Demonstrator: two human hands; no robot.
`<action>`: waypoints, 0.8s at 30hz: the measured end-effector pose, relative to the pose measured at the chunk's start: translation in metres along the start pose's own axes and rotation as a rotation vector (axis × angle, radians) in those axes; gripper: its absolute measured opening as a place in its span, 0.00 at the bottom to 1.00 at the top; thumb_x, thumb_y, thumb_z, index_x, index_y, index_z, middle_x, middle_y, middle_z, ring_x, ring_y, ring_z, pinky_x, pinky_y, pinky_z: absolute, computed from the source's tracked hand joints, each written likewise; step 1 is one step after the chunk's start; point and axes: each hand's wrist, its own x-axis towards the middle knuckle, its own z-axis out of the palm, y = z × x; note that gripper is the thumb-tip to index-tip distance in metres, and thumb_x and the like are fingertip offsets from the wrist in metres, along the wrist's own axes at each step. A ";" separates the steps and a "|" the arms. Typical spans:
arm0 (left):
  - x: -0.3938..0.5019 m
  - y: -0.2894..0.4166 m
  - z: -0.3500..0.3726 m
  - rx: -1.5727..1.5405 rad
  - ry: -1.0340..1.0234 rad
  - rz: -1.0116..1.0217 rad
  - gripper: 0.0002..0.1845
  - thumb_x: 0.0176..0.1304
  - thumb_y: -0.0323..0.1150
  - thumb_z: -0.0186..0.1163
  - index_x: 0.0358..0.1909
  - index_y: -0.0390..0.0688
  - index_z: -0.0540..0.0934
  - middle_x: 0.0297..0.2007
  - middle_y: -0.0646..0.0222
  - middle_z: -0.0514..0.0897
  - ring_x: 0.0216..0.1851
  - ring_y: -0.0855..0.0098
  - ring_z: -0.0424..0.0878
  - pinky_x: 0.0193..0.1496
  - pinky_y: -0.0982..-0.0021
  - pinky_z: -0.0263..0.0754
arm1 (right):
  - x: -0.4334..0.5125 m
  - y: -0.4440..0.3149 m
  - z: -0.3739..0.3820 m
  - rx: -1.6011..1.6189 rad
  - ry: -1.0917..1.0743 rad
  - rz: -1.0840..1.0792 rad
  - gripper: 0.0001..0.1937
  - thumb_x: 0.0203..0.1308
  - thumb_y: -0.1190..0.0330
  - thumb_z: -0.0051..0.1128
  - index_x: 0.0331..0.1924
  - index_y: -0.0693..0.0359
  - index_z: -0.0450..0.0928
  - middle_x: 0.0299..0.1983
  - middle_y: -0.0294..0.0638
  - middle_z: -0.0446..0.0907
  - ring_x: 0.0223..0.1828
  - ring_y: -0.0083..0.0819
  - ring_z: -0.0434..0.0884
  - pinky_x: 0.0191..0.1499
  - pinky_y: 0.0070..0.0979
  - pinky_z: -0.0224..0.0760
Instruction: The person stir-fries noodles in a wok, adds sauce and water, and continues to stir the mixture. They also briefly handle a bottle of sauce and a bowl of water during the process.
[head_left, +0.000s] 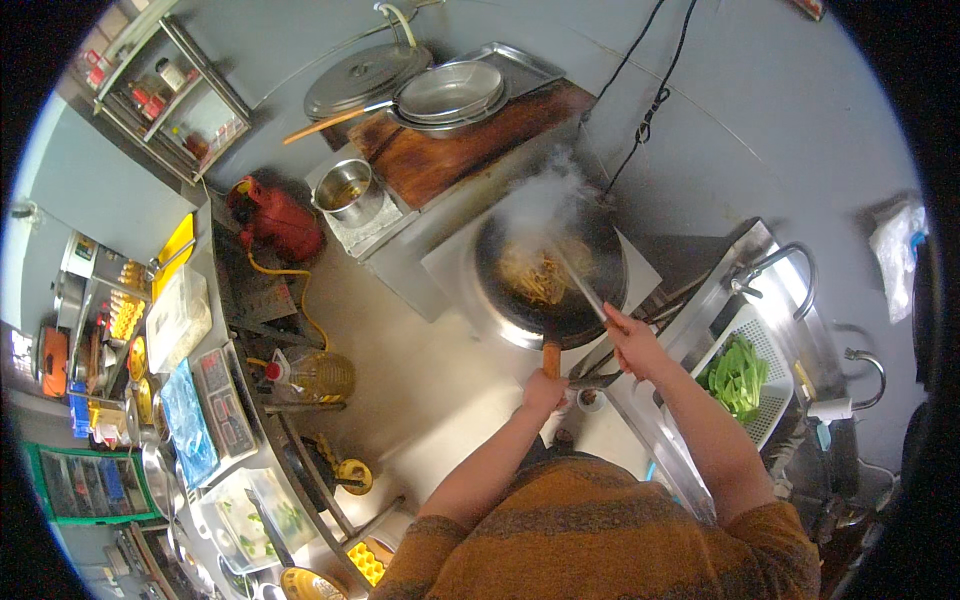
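Observation:
In front of me sits a dark wok (510, 315) with steam rising from its far side. My left hand (543, 393) grips its wooden handle (552, 358). Strips of food (541, 279), perhaps noodles or shreds, lie in the middle of the wok; steam partly veils them. My right hand (634, 346) holds a long metal cooking utensil (587, 291) by its wooden-coloured grip. The utensil slants into the wok, and its working end is blurred in the steam and food.
Right of me, a sink with a curved faucet (802, 262) holds a white basket (780, 409) of leafy greens (739, 379). Beyond the wok, left, are a steel pot (349, 193), a wooden board (472, 161) and strainers (450, 90). A red gas cylinder (281, 221) and oil jug (319, 376) stand at left.

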 end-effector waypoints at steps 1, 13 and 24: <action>-0.006 0.007 -0.001 0.013 0.017 -0.003 0.16 0.49 0.34 0.63 0.33 0.30 0.72 0.20 0.58 0.81 0.17 0.66 0.81 0.19 0.65 0.76 | -0.010 -0.001 0.000 -0.055 -0.037 0.004 0.22 0.66 0.61 0.46 0.64 0.38 0.63 0.16 0.36 0.68 0.11 0.23 0.68 0.15 0.24 0.64; 0.019 -0.014 0.003 -0.051 -0.050 -0.061 0.17 0.48 0.35 0.67 0.30 0.35 0.71 0.19 0.64 0.78 0.16 0.70 0.77 0.16 0.69 0.69 | -0.124 0.043 -0.099 -0.743 0.136 -0.342 0.26 0.61 0.68 0.49 0.64 0.37 0.63 0.24 0.45 0.75 0.19 0.35 0.73 0.26 0.32 0.70; 0.011 -0.008 0.002 -0.016 -0.007 -0.029 0.15 0.45 0.33 0.64 0.31 0.34 0.73 0.20 0.64 0.78 0.18 0.70 0.78 0.20 0.68 0.74 | -0.078 0.065 -0.062 -0.257 0.012 -0.025 0.22 0.65 0.66 0.47 0.64 0.42 0.66 0.19 0.32 0.69 0.15 0.19 0.65 0.18 0.20 0.63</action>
